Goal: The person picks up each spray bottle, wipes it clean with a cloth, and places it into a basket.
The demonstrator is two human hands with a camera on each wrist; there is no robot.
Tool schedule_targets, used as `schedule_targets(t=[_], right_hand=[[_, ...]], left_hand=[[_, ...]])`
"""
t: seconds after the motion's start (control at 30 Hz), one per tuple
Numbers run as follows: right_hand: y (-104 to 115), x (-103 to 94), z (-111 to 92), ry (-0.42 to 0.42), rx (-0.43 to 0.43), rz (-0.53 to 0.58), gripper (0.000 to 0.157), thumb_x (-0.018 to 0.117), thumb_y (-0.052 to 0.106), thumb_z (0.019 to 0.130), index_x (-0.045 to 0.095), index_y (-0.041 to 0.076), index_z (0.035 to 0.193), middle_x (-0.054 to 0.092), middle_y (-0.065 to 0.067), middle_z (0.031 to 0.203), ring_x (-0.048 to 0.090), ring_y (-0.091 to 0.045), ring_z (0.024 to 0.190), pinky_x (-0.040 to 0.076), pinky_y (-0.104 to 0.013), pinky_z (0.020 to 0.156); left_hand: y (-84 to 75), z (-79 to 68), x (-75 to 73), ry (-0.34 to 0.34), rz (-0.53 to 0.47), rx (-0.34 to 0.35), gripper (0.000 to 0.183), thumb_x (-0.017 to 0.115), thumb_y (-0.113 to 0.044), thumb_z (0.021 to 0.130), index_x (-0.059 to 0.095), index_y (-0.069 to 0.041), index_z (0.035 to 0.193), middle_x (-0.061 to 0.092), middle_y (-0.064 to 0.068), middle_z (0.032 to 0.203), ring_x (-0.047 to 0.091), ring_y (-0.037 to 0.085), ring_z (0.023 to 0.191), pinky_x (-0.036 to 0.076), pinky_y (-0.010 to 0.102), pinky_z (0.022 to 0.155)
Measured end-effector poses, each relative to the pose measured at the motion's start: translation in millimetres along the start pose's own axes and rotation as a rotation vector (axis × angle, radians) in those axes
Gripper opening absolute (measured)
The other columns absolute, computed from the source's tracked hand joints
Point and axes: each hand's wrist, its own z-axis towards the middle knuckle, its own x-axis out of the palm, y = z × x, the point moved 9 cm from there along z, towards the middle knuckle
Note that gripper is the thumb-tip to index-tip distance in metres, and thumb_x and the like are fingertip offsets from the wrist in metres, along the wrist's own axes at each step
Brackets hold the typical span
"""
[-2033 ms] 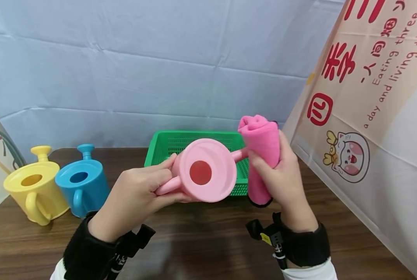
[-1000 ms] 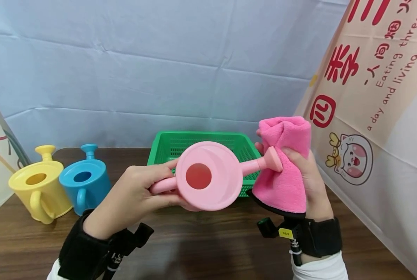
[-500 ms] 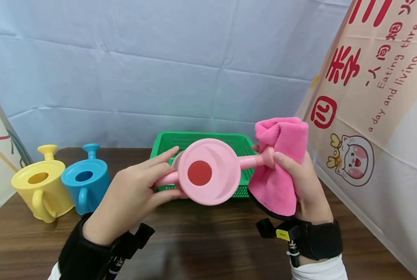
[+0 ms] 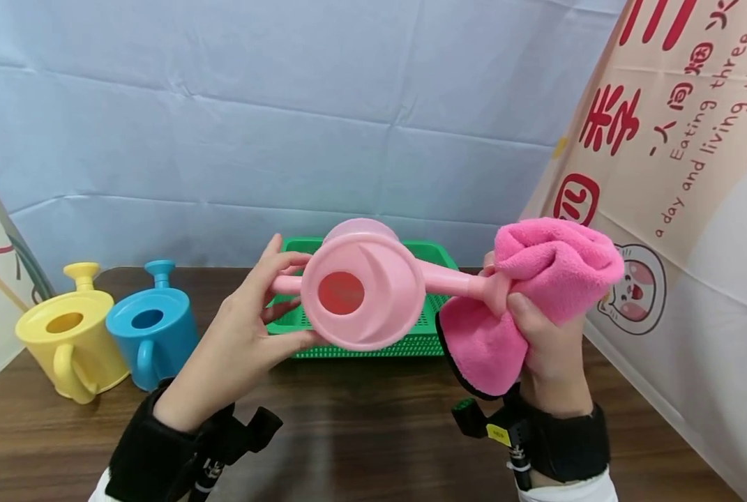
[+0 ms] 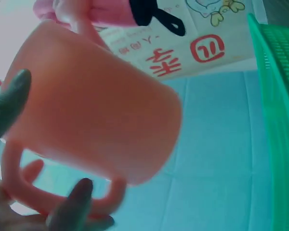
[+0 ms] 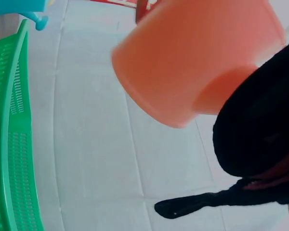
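A pink watering can (image 4: 388, 310) is held up over the green basket, its round opening facing the head camera. My left hand (image 4: 241, 335) grips its handle, with the thumb against the body; in the left wrist view fingers pass through the handle (image 5: 36, 199). At the right, my right hand (image 4: 545, 352) grips a bunched bright-pink cloth (image 4: 552, 261) with black edging. The can's flared spout head (image 4: 495, 293) lies against the cloth, between thumb and fingers. In the right wrist view the cloth's dark edge and black loop (image 6: 183, 206) hang below the can.
The green mesh basket (image 4: 432, 345) stands on the wooden table (image 4: 354, 432) behind the can. At the left stand a yellow watering can (image 4: 97, 341) and a blue one (image 4: 175, 331). A pale cloth backdrop (image 4: 273, 139) rises behind; a printed sheet (image 4: 681, 279) hangs at the right.
The cloth first covered the spout head, then shifted right and showed it. Since half a second ago the cloth has turned and bunched; the can has tipped so its base shows behind.
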Motion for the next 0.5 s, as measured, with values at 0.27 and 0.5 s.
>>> schedule_targets(t=[0.27, 0.5], right_hand=[[27, 44.6, 1, 0.179, -0.445, -0.206, 0.014, 0.062, -0.001, 0.064, 0.053, -0.003, 0.054, 0.055, -0.014, 0.063, 0.05, -0.024, 0.064, 0.042, -0.029, 0.061], [6, 61.8, -9, 0.256, -0.312, -0.49, 0.005, 0.059, 0.007, 0.065, 0.062, 0.003, 0.063, 0.058, -0.008, 0.074, 0.049, -0.022, 0.078, 0.04, -0.031, 0.071]], left_hand=[[20.9, 0.1, -14.6, -0.197, -0.743, -0.069, 0.042, 0.038, -0.016, 0.091, 0.027, -0.006, 0.13, 0.023, 0.007, 0.134, 0.025, 0.025, 0.12, 0.037, 0.03, 0.086], [67.6, 3.5, 7.7, -0.035, -1.134, -0.312, 0.053, 0.034, -0.013, 0.093, 0.004, -0.013, 0.136, 0.018, 0.008, 0.129, 0.032, 0.016, 0.105, 0.039, 0.022, 0.082]])
